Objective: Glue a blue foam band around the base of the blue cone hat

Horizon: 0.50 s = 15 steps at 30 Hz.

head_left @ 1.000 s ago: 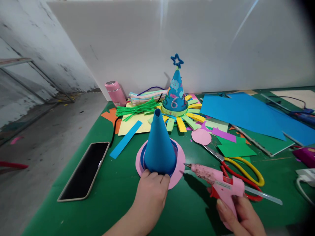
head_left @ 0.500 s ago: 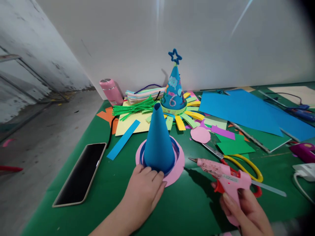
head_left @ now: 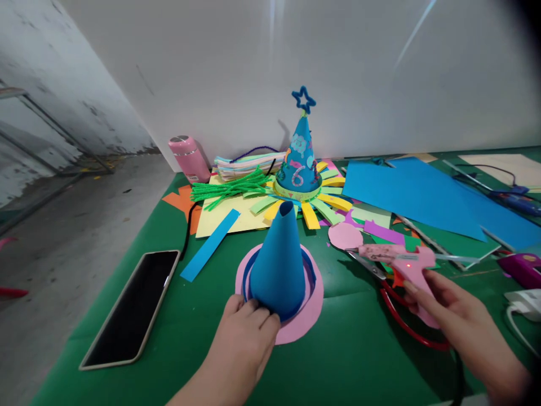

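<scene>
A blue paper cone, hollow at its tip, stands inside a blue strip ring on a pink paper disc. My left hand is closed on the near lower edge of the cone and ring, its fingertips partly hidden. In my right hand is a pink hot glue gun, its small red light lit and its nozzle pointing left. A clear glue stick sticks out of its back. Beneath the gun lie scissors with red and yellow handles, partly covered.
Behind the cone stands a decorated blue party hat with a star on top. A phone lies at left, near a blue strip. Green pipe cleaners, a pink bottle and blue sheets sit farther back.
My right hand has moved the glue gun up and to the right, away from the cone. The cone has tilted slightly to the right in view, with my left hand still on its base.
</scene>
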Motion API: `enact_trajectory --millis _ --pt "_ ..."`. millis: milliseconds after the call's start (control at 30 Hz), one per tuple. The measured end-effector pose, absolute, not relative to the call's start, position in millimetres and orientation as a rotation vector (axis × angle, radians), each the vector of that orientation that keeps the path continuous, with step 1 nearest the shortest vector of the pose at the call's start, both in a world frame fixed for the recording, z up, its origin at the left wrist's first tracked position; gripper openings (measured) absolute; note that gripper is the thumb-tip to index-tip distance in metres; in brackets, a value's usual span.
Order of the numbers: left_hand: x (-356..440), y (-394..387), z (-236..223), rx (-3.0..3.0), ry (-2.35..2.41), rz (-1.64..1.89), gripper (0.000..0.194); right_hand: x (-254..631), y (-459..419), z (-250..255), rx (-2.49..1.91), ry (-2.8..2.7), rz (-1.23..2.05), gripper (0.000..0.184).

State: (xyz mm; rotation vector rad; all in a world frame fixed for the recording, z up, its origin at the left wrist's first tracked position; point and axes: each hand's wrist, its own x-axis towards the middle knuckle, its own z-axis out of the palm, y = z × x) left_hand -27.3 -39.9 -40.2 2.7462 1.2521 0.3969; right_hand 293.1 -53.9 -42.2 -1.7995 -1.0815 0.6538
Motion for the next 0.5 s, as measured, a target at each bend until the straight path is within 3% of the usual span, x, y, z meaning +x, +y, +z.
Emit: enact_trajectory --millis 167,367,400,500 --pt "-34.0 -48.2 -21.5 2.709 1.234 0.515 0.018 310.8 -30.3 -47.4 -2.163 -1.541 0.357 0.04" --pt "-52.7 -57.4 -26.9 2.447 1.522 0.873 0.006 287.3 -31.3 -25.5 -2.091 -1.696 0.021 0.042" --pt "-55.9 -56.9 -30.6 2.396 1.588 0.877 0.021 273.7 -32.3 -20.7 -2.012 -1.676 0.001 0.042" --pt "-60.0 -51.6 -41.4 2.207 1.698 0.764 0.082 221.7 -28.6 -17.2 -1.596 -1.646 0.375 0.035"
